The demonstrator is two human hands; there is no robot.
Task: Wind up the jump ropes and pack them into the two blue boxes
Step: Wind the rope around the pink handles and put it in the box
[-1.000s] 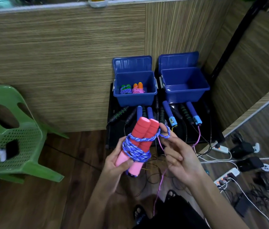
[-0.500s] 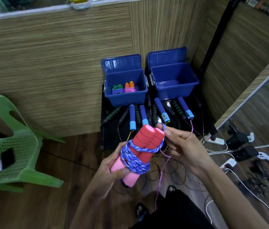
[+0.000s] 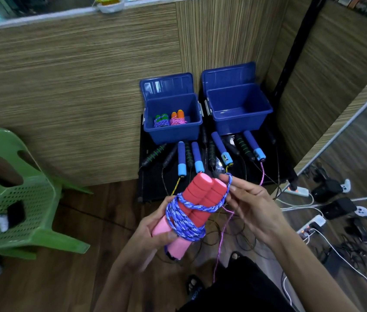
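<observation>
My left hand [image 3: 153,233] grips the two pink-and-red handles [image 3: 197,199] of a jump rope, held side by side and tilted up. Blue-white rope [image 3: 184,219] is coiled around their middle. My right hand [image 3: 250,203] pinches the rope's last loop at the top of the right handle. Two open blue boxes stand against the wall: the left box [image 3: 173,131] holds two wound ropes, green-handled [image 3: 161,120] and orange-handled [image 3: 178,118]; nothing lies in the right box [image 3: 238,124].
Several unwound ropes with blue and black handles [image 3: 200,154] lie on a black mat [image 3: 151,188] before the boxes, cords trailing over the wooden floor. A green plastic chair [image 3: 20,199] stands at left. Power strips, cables and game controllers [image 3: 326,199] clutter the right.
My right hand has drawn the loop in from beside the handles up to the top of the right handle. The view has tilted, so the boxes sit higher and further right.
</observation>
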